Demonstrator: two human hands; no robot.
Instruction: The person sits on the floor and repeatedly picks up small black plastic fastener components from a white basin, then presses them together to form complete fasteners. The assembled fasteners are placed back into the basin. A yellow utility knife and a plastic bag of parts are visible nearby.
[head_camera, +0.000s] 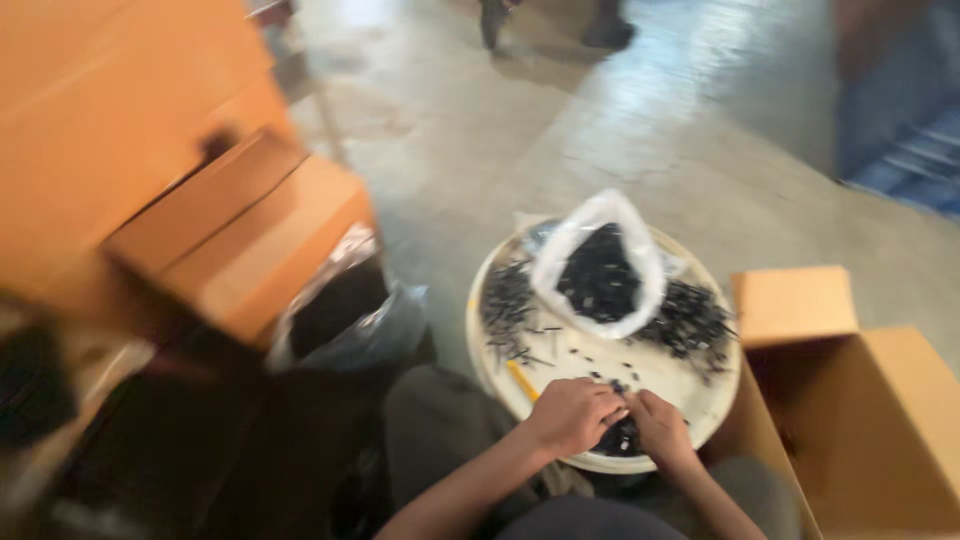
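A round white tray (580, 355) rests in front of my knees, strewn with small black parts (690, 320). A clear plastic bag (597, 262) filled with more black parts sits on the tray's far side. My left hand (575, 415) and my right hand (658, 425) meet at the tray's near edge, fingers curled over a small heap of black parts (618, 437). The frame is blurred, so the exact grip is unclear. A yellow stick-like item (522, 380) lies on the tray left of my left hand.
An open cardboard box (860, 420) stands at the right. Stacked cardboard boxes (220, 225) fill the left, with a plastic-lined box of dark parts (340, 305) beside them. Another person's feet (555, 25) stand on the concrete floor at the far side.
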